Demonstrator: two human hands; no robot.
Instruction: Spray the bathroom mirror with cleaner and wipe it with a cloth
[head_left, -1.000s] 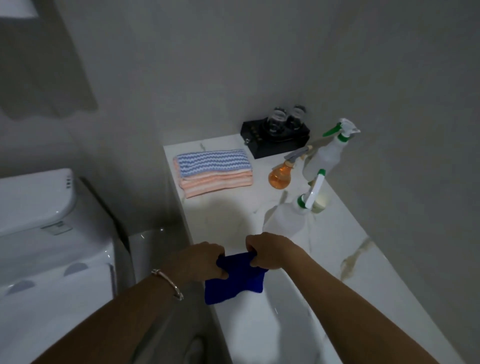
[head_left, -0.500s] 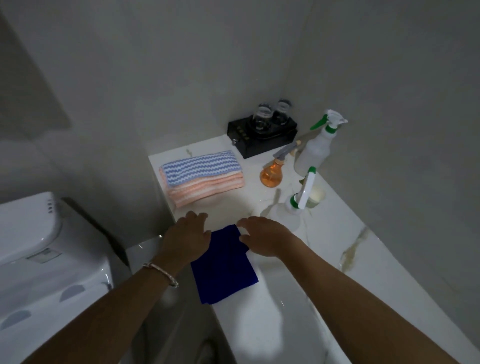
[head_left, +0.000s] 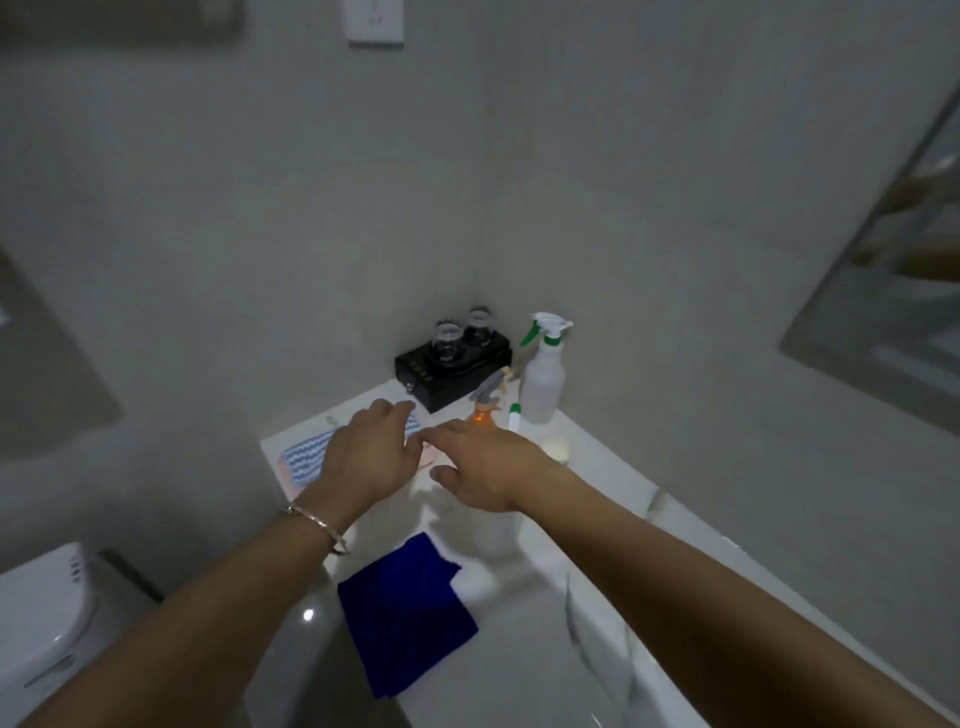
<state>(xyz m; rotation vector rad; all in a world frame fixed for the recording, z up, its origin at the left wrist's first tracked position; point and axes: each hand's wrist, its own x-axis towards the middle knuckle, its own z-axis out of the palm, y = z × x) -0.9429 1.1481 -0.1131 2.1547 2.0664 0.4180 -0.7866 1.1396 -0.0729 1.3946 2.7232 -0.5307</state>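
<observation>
Blue cloth (head_left: 408, 618): I see it lying flat and folded on the near edge of the white marbled tabletop (head_left: 524, 639), one corner hanging past the rim. Half a second ago both hands lay on either side of it; now neither touches it.

Left hand (head_left: 363, 457): empty, fingers loosely spread, palm down, raised over the striped folded towels (head_left: 301, 460). It has moved away from the cloth toward the back of the tabletop. A bracelet (head_left: 317, 525) sits on its wrist.

Right hand (head_left: 483, 462): empty, fingers spread, thumb out, palm down, just beside the left hand. It has also left the cloth and now hangs in front of the bottles. I cannot tell whether it touches any of them.

Spray bottles: a white one with a green and white trigger (head_left: 543, 374) stands upright near the wall corner. An orange one (head_left: 483, 410) is partly hidden behind my right hand. A third, clear, with a green and white top (head_left: 513, 415), shows only its top above the hand; its body blurs below the wrist.

Black tray (head_left: 452, 366): in the corner, carrying two upturned glasses (head_left: 448, 340).

Mirror (head_left: 893, 291): framed, on the right wall, newly in view at the edge; it was out of view earlier. Toilet (head_left: 41, 618): lower left.
</observation>
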